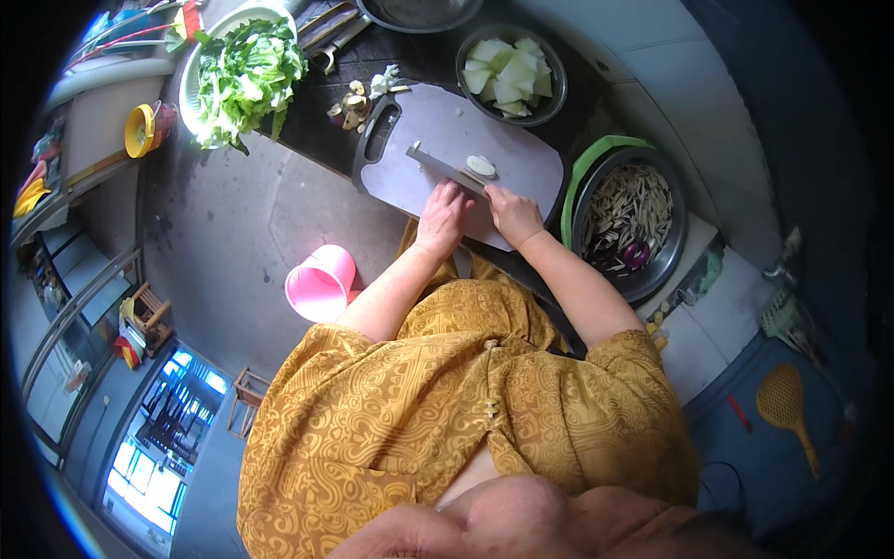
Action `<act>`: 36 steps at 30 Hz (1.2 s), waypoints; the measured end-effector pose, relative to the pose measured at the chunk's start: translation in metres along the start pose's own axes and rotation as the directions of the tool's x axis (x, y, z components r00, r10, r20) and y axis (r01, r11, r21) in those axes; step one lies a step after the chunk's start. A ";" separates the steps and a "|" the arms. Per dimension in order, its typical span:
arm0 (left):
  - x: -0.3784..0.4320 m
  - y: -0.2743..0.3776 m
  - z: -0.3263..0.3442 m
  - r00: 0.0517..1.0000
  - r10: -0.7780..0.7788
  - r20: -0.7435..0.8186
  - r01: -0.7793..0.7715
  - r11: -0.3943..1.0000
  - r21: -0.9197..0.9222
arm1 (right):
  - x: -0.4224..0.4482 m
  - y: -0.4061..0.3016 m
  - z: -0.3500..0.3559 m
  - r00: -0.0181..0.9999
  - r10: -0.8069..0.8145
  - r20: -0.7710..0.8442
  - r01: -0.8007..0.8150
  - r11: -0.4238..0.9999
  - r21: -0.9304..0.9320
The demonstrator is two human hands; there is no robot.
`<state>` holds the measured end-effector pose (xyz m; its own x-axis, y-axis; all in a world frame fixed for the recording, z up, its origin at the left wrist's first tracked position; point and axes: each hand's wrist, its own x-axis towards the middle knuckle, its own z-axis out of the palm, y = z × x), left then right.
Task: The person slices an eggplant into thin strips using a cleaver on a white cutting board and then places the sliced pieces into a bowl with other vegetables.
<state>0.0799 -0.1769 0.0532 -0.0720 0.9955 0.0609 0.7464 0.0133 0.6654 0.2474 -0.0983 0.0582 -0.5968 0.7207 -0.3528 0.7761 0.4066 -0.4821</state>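
Observation:
My right hand (515, 215) grips a kitchen knife (441, 168) by its handle. The blade slants across a pale plastic cutting board (391, 171) with a dark rim and handle. Against the near side of the blade rest the curled fingers of my left hand (444, 216); whatever may be under them is hidden. Just beyond the blade lies a pale oval vegetable slice (480, 165). A small white bit (417, 145) sits by the blade's far end.
Behind the board stands a bowl (564, 84) of pale green vegetable pieces. On the right, a metal basin (676, 230) holds pale shreds and a purple piece. Leafy greens (244, 77) fill a basket at upper left, near garlic and peelings (353, 108). A pink bucket (321, 283) is on the floor.

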 end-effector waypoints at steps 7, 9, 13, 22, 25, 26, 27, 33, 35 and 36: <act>0.001 -0.001 -0.005 0.999 0.009 -0.049 -0.013 0.998 -0.065 | -0.014 -0.001 -0.035 1.000 -0.005 -0.011 0.007 0.994 0.109; -0.001 -0.001 -0.006 0.999 -0.008 -0.031 0.005 0.996 -0.091 | -0.025 0.004 -0.044 0.999 -0.037 0.026 0.035 0.997 0.076; -0.003 -0.001 -0.003 0.999 -0.012 -0.052 0.008 0.997 -0.081 | -0.030 0.009 -0.043 0.996 -0.052 0.078 0.050 0.998 0.033; -0.006 0.004 -0.005 0.976 -0.177 -0.126 0.142 0.959 -0.247 | 0.005 -0.005 -0.001 0.999 0.021 -0.032 -0.016 0.991 0.133; -0.011 0.014 -0.010 0.859 -0.503 -0.100 0.478 0.856 -0.195 | 0.001 0.000 -0.007 0.992 0.122 -0.031 -0.115 0.977 0.182; -0.007 0.013 -0.010 0.732 -0.675 0.089 0.650 0.655 -0.385 | -0.002 0.002 -0.008 0.986 0.163 -0.025 -0.155 0.970 0.188; -0.005 0.011 -0.010 0.688 -0.710 0.151 0.695 0.584 -0.419 | -0.005 0.003 -0.009 0.987 0.157 -0.037 -0.147 0.969 0.200; 0.006 -0.027 0.013 0.729 -0.629 0.270 0.674 0.593 -0.440 | -0.019 0.000 -0.006 0.989 0.133 -0.061 -0.110 0.951 0.288; 0.017 -0.033 0.008 0.762 -0.557 0.329 0.647 0.639 -0.417 | -0.022 0.000 -0.005 0.986 0.143 -0.090 -0.109 0.946 0.306; 0.032 -0.022 -0.003 0.787 -0.508 0.350 0.617 0.661 -0.427 | -0.026 0.004 -0.006 0.982 0.178 -0.057 -0.155 0.946 0.284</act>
<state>0.0587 -0.1459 0.0429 -0.2049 0.8093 -0.5505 0.1663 0.5830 0.7953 0.2667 -0.1122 0.0701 -0.4368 0.8124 -0.3863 0.7687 0.1139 -0.6294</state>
